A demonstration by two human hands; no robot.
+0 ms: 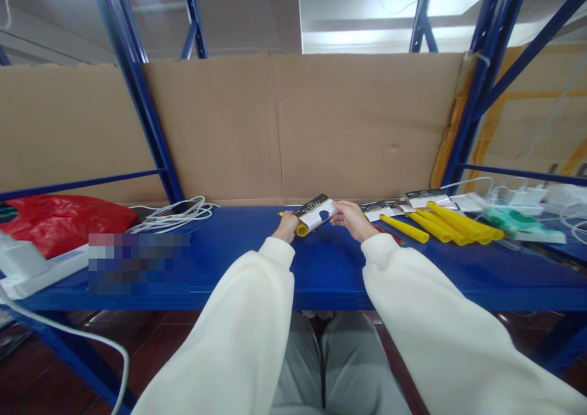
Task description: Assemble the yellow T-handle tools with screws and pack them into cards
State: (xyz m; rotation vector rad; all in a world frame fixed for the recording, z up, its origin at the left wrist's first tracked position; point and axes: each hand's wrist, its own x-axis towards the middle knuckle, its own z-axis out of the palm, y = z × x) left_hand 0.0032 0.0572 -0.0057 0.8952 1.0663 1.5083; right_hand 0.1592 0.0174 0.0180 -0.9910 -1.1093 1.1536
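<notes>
In front of me, above the blue shelf top, my left hand (286, 226) is closed around a yellow tube (301, 230). A black-and-white printed card (317, 209) with a round cut-out lies against that tube. My right hand (352, 220) pinches the card's right edge between thumb and fingers. Just right of this hand lie more printed cards (376, 209) and a loose yellow tube (406, 228). Part of a dark red item (391, 234) shows beside my right wrist; its kind is unclear.
Several yellow tubes (452, 224) lie side by side at the right, near a green-and-white packet (520, 222) and white cables. At the left are a red plastic bag (73, 219), coiled white cable (177, 216) and a power strip (50, 272). Cardboard (293, 128) stands behind the blue shelf (238, 256).
</notes>
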